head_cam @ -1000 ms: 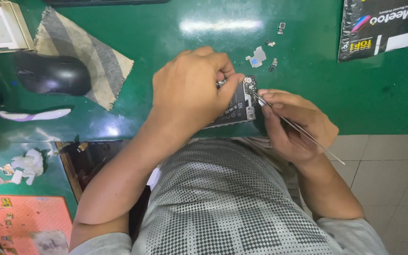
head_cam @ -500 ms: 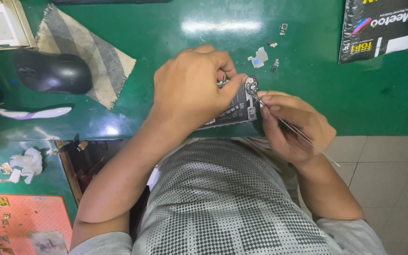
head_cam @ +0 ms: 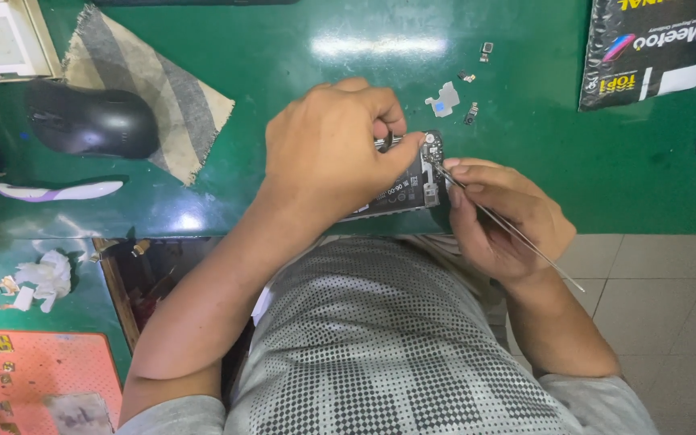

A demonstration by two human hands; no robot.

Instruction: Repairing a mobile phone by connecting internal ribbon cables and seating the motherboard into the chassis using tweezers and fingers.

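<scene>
Here, nearest me, my right hand [head_cam: 501,213] pinches thin metal tweezers [head_cam: 509,227], their tip touching the top of the opened phone [head_cam: 408,181]. My left hand [head_cam: 328,153] is clenched over that phone, pinning it at the near edge of the green worktop [head_cam: 283,48]. Just beyond lie small loose parts [head_cam: 443,100]; farther left, a black mouse [head_cam: 90,119] beside a striped cloth [head_cam: 142,80].

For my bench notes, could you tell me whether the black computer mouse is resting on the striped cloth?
No, the black mouse sits on the green table, just left of the striped cloth.
</scene>
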